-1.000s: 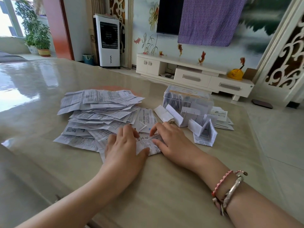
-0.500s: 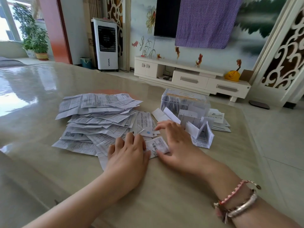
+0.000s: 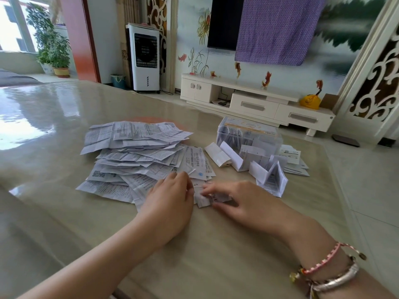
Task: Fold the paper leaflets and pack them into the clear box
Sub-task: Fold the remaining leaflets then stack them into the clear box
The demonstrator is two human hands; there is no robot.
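White printed paper leaflets [image 3: 138, 156] are spread in a loose heap on the glossy beige table [image 3: 194, 255], left of the clear plastic box [image 3: 250, 134]. One small leaflet [image 3: 205, 197] is pinched between the left hand [image 3: 170, 201] and the right hand [image 3: 244, 201] at the heap's near edge. Folded white leaflets [image 3: 267, 175] are seen just before the box. Bare table surface is left toward the near edge.
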